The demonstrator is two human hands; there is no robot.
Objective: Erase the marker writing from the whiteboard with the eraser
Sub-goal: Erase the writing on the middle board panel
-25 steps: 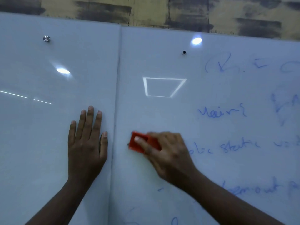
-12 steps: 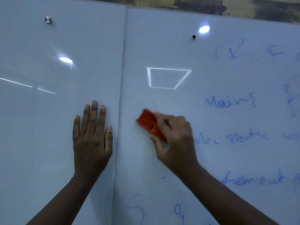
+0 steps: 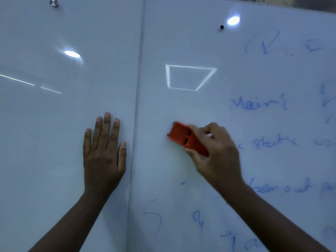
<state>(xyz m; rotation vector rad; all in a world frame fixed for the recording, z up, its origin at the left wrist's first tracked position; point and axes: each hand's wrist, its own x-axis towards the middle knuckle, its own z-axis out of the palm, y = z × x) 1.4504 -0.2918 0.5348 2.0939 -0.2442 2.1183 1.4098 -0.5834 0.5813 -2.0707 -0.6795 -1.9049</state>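
Note:
A white whiteboard made of two panels fills the view. My right hand presses a red eraser flat on the right panel, tilted down to the right. Blue marker writing covers the panel to the right of and below the eraser; the hand hides the start of one line. My left hand rests flat on the left panel with fingers pointing up, holding nothing.
A vertical seam divides the two panels just right of my left hand. Metal mounting studs sit near the top of the board. Ceiling-light reflections glare on the glossy surface.
The eraser has swept up and to the right in my right hand and turned to a steeper tilt. The view has tipped downward. My left hand stays flat on the board.

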